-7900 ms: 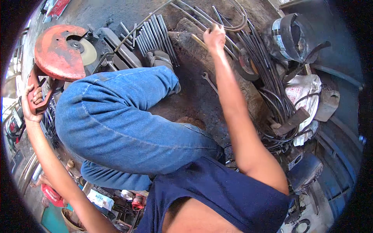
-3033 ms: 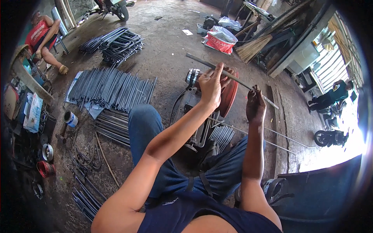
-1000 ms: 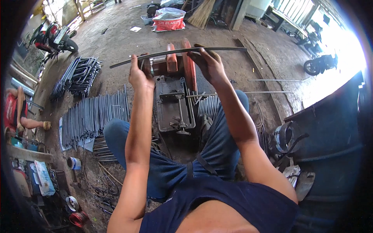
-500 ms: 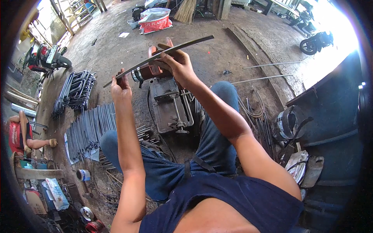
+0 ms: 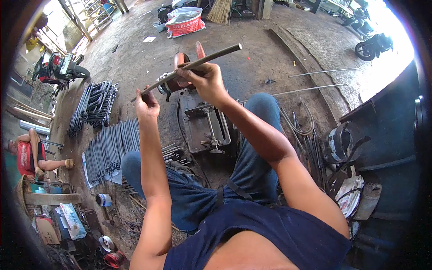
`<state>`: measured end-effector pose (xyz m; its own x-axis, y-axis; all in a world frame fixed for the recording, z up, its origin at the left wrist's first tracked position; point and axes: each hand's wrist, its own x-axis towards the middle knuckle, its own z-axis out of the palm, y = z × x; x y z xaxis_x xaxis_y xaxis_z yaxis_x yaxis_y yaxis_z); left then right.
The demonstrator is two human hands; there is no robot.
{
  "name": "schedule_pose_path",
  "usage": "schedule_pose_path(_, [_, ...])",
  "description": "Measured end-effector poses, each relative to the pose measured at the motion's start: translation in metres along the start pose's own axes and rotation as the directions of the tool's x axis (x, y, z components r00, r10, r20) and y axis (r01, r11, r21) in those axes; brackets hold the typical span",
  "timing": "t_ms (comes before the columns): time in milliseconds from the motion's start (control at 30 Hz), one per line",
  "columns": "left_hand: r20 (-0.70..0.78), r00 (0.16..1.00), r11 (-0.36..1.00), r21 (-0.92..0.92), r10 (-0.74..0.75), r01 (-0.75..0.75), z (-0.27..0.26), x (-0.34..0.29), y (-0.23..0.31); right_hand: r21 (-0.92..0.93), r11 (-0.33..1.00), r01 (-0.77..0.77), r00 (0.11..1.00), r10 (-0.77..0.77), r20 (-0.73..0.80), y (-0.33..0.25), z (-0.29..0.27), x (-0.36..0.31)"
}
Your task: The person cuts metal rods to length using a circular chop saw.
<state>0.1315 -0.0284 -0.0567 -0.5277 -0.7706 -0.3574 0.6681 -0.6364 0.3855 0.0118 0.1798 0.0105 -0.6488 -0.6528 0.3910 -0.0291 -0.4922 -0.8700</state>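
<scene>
I hold a long grey metal rod (image 5: 220, 52) in both hands, raised in front of me and slanting up to the right. My left hand (image 5: 146, 102) grips its lower left end. My right hand (image 5: 204, 81) is closed around the rod near its middle. Below the rod stands a cut-off saw with a red guard (image 5: 180, 60) and a grey steel base (image 5: 204, 128), between my knees in blue jeans.
Cut rods lie in a row (image 5: 110, 148) on the floor at left, with a bundle of bent bars (image 5: 92, 105) beyond. A person in red (image 5: 29, 155) sits far left. Bent scrap and a can (image 5: 339, 144) are at right. Motorbikes (image 5: 60, 67) stand at the rim.
The rod has tilted, its right end rising and its left end dropping. My left hand has slid to the rod's lower end; earlier I held it level over the saw.
</scene>
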Motion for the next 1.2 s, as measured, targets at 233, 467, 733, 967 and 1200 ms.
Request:
schedule_pose_path(233, [0.041, 0.999, 1.0, 0.025, 0.007, -0.008, 0.007, -0.018, -0.016, 0.161, 0.987, 0.018, 0.979, 0.015, -0.204, -0.011, -0.008, 0.004])
schedule_pose_path(467, [-0.004, 1.0, 1.0, -0.019, -0.016, 0.016, 0.014, -0.025, -0.025, 0.106, 0.994, 0.042, 0.973, -0.017, -0.232, -0.016, -0.014, 0.004])
schedule_pose_path(733, [0.012, 0.999, 0.998, -0.058, 0.038, -0.038, 0.01, -0.014, -0.022, 0.174, 0.984, 0.034, 0.974, 0.007, -0.228, -0.01, -0.019, 0.005])
schedule_pose_path(967, [0.284, 0.95, 0.988, -0.118, 0.13, -0.099, 0.014, -0.009, 0.01, 0.093, 0.981, -0.168, 0.971, 0.181, -0.154, -0.003, -0.042, 0.023])
schedule_pose_path(1200, [0.212, 0.879, 0.884, 0.106, 0.428, -0.456, 0.025, -0.049, 0.084, -0.666, 0.688, 0.287, 0.956, -0.16, 0.245, -0.058, -0.018, -0.024])
